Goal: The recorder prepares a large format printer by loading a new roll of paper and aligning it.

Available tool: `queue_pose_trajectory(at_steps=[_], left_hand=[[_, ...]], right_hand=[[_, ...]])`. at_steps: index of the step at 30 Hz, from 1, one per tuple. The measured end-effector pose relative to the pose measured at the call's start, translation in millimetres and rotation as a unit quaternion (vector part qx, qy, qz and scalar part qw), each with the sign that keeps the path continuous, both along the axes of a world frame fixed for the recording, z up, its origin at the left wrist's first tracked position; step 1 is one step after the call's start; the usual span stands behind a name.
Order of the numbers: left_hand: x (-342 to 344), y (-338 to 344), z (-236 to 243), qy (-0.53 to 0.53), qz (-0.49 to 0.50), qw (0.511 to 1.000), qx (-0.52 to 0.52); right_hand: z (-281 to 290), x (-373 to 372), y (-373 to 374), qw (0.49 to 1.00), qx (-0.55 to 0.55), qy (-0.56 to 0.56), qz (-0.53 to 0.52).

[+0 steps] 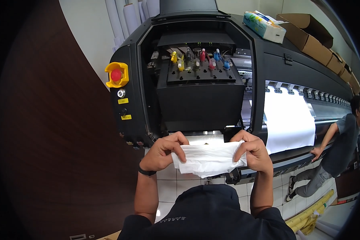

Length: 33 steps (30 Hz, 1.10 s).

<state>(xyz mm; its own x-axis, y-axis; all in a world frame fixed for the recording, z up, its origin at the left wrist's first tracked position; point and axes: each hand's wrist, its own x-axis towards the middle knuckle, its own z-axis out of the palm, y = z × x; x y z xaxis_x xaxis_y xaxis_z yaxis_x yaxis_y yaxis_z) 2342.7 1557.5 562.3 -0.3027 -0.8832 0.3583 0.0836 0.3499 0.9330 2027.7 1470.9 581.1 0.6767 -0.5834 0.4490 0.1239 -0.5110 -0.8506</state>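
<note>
A white tissue (206, 160) is stretched between my two hands, in front of a large-format printer. Pinching its left end is my left hand (163, 153), with a black band on the wrist. My right hand (253, 151) grips the other end, thumb and fingers closed on it. Just beyond the tissue lies a metal plate (206, 139) at the printer's lower front edge. Above that sits the black print carriage (200, 106), topped with yellow, black, red and blue ink fittings (203, 56).
A red emergency button (116, 75) juts from the printer's left side. White sheet media (290, 120) hangs over its front at right. A tissue pack (264, 27) and cardboard boxes (308, 44) rest on top. Another person (342, 140) leans on the printer at far right, near yellow rolls (312, 210).
</note>
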Motion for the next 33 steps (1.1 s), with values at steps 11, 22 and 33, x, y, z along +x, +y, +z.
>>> queue_pose_trajectory(at_steps=[11, 22, 33], left_hand=[[-49, -26, 16, -0.374, -0.069, 0.924, 0.042], [-63, -19, -3, 0.049, 0.174, 0.976, 0.118], [-64, -12, -13, 0.049, 0.16, 0.986, 0.0]], right_hand=[[10, 24, 6, 0.99, -0.035, 0.12, 0.067], [-40, 52, 11, 0.982, 0.161, -0.093, -0.035], [-22, 49, 17, 0.981, 0.172, -0.072, -0.056]])
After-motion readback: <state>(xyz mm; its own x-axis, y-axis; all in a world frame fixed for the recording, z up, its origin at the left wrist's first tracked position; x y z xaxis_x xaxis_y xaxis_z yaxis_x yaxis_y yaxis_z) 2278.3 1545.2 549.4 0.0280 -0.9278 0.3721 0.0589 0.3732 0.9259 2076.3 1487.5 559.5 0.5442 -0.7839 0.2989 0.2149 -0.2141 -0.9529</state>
